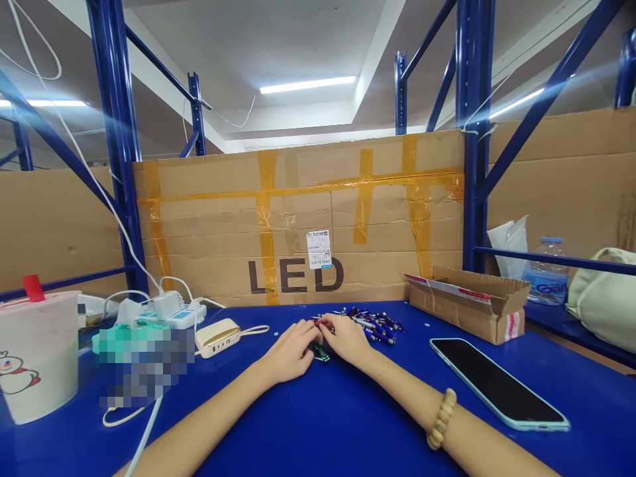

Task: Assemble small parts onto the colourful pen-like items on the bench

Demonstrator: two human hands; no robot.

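- At the middle of the blue counter (pixel 318 430), as the head view shows, the person's left hand (pixel 289 352) and right hand (pixel 349 340) come together, fingertips close to each other and bent downward; whether the fingers are closed on anything cannot be told, as the backs of the hands hide it.
- Just below the gap between the hands, a small green item (pixel 322 355) lies partly covered, near the left thumb; its full shape is hidden.
- Beyond and beside the right hand, a loose pile of pens (pixel 381 326), mostly dark blue, spreads over the counter.
- Around the right wrist sits a beaded bracelet (pixel 442 419).
- Right of the pens stand a long open cardboard box (pixel 462 310) and, nearer the person, a phone (pixel 497 383) lying with its dark screen up.
- Left of the hands lies a cream power bank (pixel 217 338) with a loop strap, near a power strip (pixel 186 316) with plugs in it.
- At the far left stands a cup (pixel 42 361) with a red straw (pixel 33 289).
- Behind everything, a cardboard sheet (pixel 213 238) marked LED stands upright between blue posts.
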